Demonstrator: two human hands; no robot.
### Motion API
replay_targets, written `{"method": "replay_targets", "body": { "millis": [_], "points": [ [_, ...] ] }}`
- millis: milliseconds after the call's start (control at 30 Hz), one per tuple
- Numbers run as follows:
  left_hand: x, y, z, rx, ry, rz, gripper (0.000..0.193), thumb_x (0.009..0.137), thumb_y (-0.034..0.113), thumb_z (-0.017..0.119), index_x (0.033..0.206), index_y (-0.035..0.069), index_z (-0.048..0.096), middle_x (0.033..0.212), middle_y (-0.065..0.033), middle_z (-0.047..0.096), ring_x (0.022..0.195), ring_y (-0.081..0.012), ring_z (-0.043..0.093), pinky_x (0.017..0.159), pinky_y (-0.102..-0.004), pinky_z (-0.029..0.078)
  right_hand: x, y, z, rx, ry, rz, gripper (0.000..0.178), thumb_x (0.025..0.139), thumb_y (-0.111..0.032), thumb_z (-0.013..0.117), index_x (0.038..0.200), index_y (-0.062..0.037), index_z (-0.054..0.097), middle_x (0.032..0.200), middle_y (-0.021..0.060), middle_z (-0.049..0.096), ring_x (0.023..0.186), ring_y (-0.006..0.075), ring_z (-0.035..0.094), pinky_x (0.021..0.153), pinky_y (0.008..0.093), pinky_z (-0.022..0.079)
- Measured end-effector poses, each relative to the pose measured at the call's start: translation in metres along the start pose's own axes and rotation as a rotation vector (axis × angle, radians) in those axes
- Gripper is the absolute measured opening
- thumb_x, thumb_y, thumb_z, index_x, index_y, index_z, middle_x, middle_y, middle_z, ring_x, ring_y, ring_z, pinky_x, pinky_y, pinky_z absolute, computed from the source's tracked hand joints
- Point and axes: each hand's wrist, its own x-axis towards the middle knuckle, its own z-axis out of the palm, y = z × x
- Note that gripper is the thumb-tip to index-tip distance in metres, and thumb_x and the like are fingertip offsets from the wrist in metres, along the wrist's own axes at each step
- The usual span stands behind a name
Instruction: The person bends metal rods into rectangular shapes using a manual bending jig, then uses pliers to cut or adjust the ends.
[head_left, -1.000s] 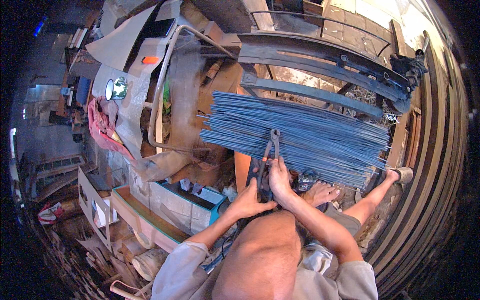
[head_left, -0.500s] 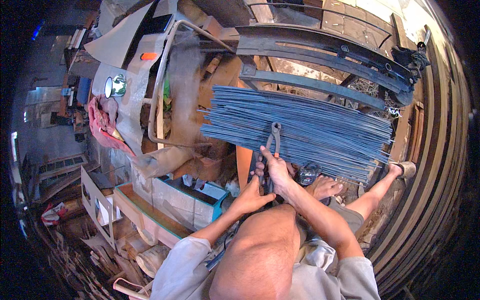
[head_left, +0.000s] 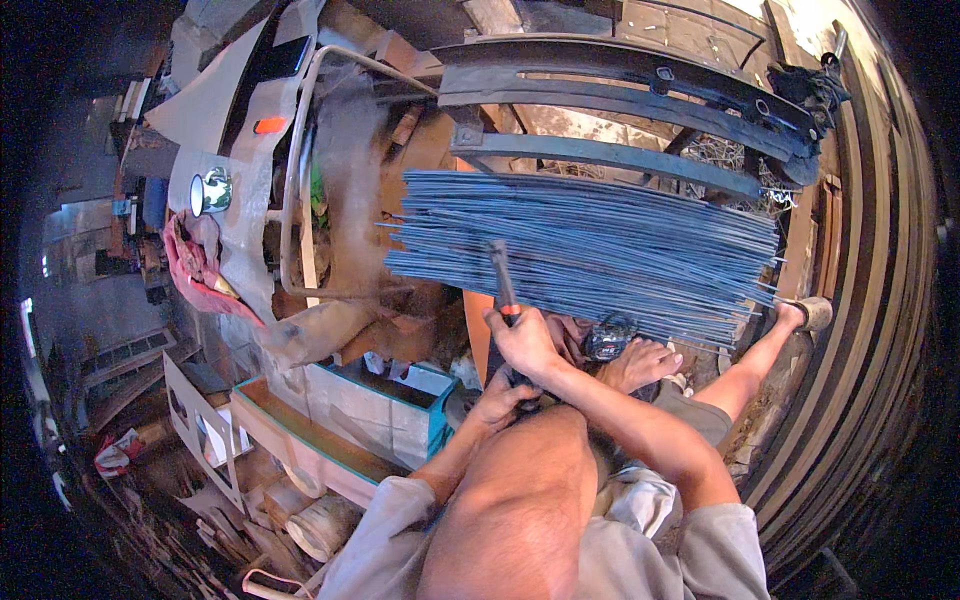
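Head view: the right hand (head_left: 522, 342) has its fingers wrapped around the orange-marked grip of a long-handled metal cutter (head_left: 500, 275), whose head meets a flat bundle of thin, straight steel rods (head_left: 600, 250). The left hand (head_left: 498, 397) closes on the lower handle by the knee. Dark curved steel bars (head_left: 620, 85) lie beyond; a teal-edged box (head_left: 370, 400) sits left.

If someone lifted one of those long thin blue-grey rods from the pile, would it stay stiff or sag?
Probably sag a little: the rods look very thin for their length. One alone is likely light, though the whole pile looks heavy. Being round and loosely stacked, they may roll or slide off sideways when pushed.
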Motion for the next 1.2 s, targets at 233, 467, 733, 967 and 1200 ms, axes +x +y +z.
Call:
{"method": "replay_targets", "body": {
  "millis": [233,467,733,967,1200],
  "points": [
    [-0.007,0.018,0.007,0.371,0.126,0.259,0.068,0.076,0.016,0.081,0.130,-0.001,0.044,0.115,-0.0093,0.059,0.106,-0.0184,0.057,0.091,-0.0334,0.048,0.001,-0.009,-0.004,-0.071,0.029,-0.164,0.047,0.098,-0.042,0.053,0.078,0.0001,0.061,0.063,0.0120,0.060,0.061,0.0230,0.059,0.060,0.0408,0.047],
    [0.002,0.039,0.004,0.590,0.110,0.249,0.081,0.072,0.025,0.087,0.133,-0.005,0.043,0.125,-0.0143,0.057,0.118,-0.0217,0.054,0.101,-0.0374,0.043,0.019,-0.016,-0.011,0.025,-0.100,-0.120,0.049,0.101,-0.042,0.049,0.077,-0.0002,0.059,0.062,0.0073,0.059,0.056,0.0214,0.056,0.056,0.0412,0.045],
    [0.010,0.083,0.000,0.686,0.200,0.292,0.079,0.068,0.032,0.090,0.123,-0.004,0.047,0.110,-0.0163,0.066,0.104,-0.0256,0.064,0.094,-0.0388,0.048,0.026,-0.057,-0.037,0.330,-0.199,0.111,0.038,0.102,-0.040,0.049,0.103,-0.0044,0.062,0.056,-0.0063,0.037,0.047,0.0088,0.034,0.044,0.0298,0.031],
    [0.011,0.113,0.006,0.818,0.259,0.310,0.084,0.061,0.045,0.091,0.118,0.000,0.049,0.108,-0.0149,0.063,0.100,-0.0257,0.062,0.089,-0.0387,0.050,0.032,-0.061,-0.025,0.561,-0.100,0.172,0.035,0.099,-0.045,0.052,0.098,-0.0100,0.053,0.063,-0.0048,0.035,0.053,0.0090,0.037,0.044,0.0275,0.034],
    [0.011,0.137,0.011,1.113,0.349,0.185,0.092,0.054,0.049,0.093,0.115,-0.002,0.047,0.107,-0.0186,0.063,0.101,-0.0295,0.063,0.090,-0.0419,0.050,0.037,-0.065,-0.028,0.677,-0.076,0.223,0.032,0.098,-0.044,0.055,0.096,-0.0132,0.046,0.065,-0.0049,0.032,0.054,0.0084,0.034,0.044,0.0253,0.032]
  ]
}}
